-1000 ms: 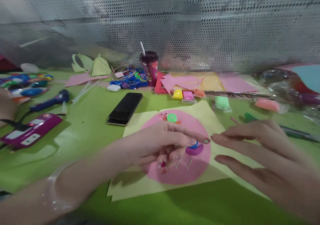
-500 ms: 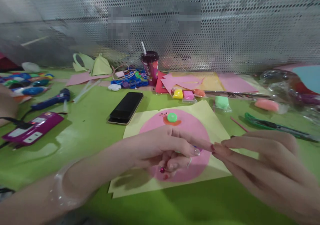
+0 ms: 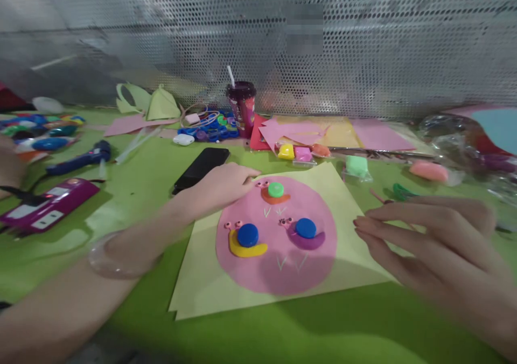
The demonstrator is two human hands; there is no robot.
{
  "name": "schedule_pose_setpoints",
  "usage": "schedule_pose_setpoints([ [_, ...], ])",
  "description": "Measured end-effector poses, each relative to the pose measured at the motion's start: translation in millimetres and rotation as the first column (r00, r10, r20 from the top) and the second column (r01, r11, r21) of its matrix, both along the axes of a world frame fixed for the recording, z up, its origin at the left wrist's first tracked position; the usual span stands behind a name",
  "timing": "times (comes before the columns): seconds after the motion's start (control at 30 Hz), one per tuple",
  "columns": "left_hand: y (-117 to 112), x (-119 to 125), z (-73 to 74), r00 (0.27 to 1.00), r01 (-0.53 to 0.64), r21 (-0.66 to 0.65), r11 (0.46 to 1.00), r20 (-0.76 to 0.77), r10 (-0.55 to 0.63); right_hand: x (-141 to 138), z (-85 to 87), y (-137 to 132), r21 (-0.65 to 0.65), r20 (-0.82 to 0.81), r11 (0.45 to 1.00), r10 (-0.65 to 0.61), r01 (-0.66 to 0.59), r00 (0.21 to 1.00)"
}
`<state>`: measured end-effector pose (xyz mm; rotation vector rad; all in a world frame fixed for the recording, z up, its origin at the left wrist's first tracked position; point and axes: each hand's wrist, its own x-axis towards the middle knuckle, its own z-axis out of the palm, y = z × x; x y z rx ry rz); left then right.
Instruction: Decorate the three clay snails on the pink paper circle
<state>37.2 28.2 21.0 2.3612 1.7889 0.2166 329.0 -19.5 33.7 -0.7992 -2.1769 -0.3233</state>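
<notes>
My left hand (image 3: 220,188) reaches over the upper left edge of the yellow paper (image 3: 351,235), beside the black phone (image 3: 197,167). Its fingers are bent together and turned away; anything in them is hidden. Over the paper's right edge, my right hand (image 3: 432,245) holds its fingertips pressed together; I cannot make out anything between them. On the pink paper circle (image 3: 258,278) lie a yellow clay snail (image 3: 248,250) and a purple one (image 3: 309,242), both with blue bottle-cap shells, and an orange snail (image 3: 276,196) with a green cap. Thin pale V-shaped strips (image 3: 281,263) lie between them.
At the back stand a drink cup (image 3: 243,111) with a straw and packets of clay (image 3: 302,154). A purple power strip (image 3: 52,205) and a blue glue gun (image 3: 81,159) lie left. Behind my right hand is a green-handled cutter (image 3: 402,191). Another person's arm (image 3: 10,165) shows at far left.
My left hand has moved away from my right fingertips, up and left to the paper's top edge, uncovering the snails. My right hand stays near the right edge, fingertips still together.
</notes>
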Motion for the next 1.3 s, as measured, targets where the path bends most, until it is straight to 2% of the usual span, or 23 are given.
schedule_pose_setpoints([
  [0.1,6,1,-8.9,1.000,0.001,-0.033,0.999,-0.018,-0.002,-2,0.0,3,0.138,0.084,0.990,0.007,-0.018,0.996],
  [0.23,8,1,-7.7,0.999,0.037,-0.056,0.998,-0.002,-0.037,-2,-3.2,9,0.115,0.118,0.993,-0.030,0.016,0.993],
  [0.3,7,1,-6.0,0.998,0.054,-0.070,0.996,0.012,-0.054,-2,-6.3,12,0.036,0.088,0.999,-0.031,0.028,0.996],
  [0.37,6,2,-4.6,0.997,0.072,-0.083,0.994,0.016,-0.071,-2,-9.0,15,-0.110,0.030,0.992,-0.060,0.063,0.998],
  [0.47,2,5,-3.2,0.994,0.113,-0.110,0.987,0.014,-0.113,-3,-9.7,16,-0.359,-0.040,0.926,-0.141,0.117,0.989],
  [0.53,-2,9,-3.0,0.992,0.130,-0.127,0.983,0.010,-0.129,-4,-8.5,15,-0.467,-0.048,0.874,-0.177,0.134,0.983],
  [0.67,-9,14,-5.4,0.992,0.125,-0.159,0.979,-0.003,-0.128,-4,-8.2,15,-0.571,-0.039,0.809,-0.194,0.138,0.980],
  [0.8,-18,17,-8.1,0.991,0.131,-0.198,0.971,0.000,-0.134,-4,-13.8,16,-0.650,-0.054,0.754,-0.170,0.095,0.984],
  [0.93,-26,20,-9.8,0.993,0.114,-0.226,0.967,0.020,-0.112,-6,-18.3,18,-0.706,-0.036,0.700,-0.188,0.109,0.981],
  [1.03,-29,22,-11.3,0.994,0.105,-0.228,0.968,0.025,-0.102,-8,-18.4,20,-0.715,-0.041,0.692,-0.179,0.096,0.983],
  [1.3,-28,20,-15.5,0.990,0.135,-0.233,0.963,0.068,-0.122,-8,-23.0,20,-0.685,-0.071,0.728,-0.103,0.027,0.992],
])
